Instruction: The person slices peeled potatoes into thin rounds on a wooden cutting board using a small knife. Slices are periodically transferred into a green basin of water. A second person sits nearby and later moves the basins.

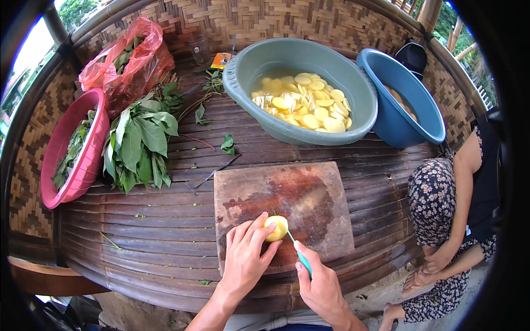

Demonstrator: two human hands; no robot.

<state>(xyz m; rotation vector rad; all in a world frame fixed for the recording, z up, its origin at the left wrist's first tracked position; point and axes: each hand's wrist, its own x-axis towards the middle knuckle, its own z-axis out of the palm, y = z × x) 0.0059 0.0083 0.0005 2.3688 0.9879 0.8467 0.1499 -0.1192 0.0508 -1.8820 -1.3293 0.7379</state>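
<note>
Under my left hand [248, 252] is a peeled potato [276, 228], which the fingers and thumb grip against a worn wooden cutting board [244, 186]. My right hand [321, 281] is closed around the turquoise handle of a small knife [304, 261]. The knife's thin blade meets the right side of the potato; how deep it goes cannot be told. Wet, dark patches mark the board. Beyond it, a grey-green oval basin [256, 120] holds many potato slices [310, 120] in cloudy water.
A blue basin [408, 132] stands beside the green one. Leafy stems [138, 140], a pink basket [74, 186] with leaves and a red plastic bag [132, 78] are on the left. Slatted bamboo [157, 231] forms the surface. A person [455, 207] sits at the right edge, hands together.
</note>
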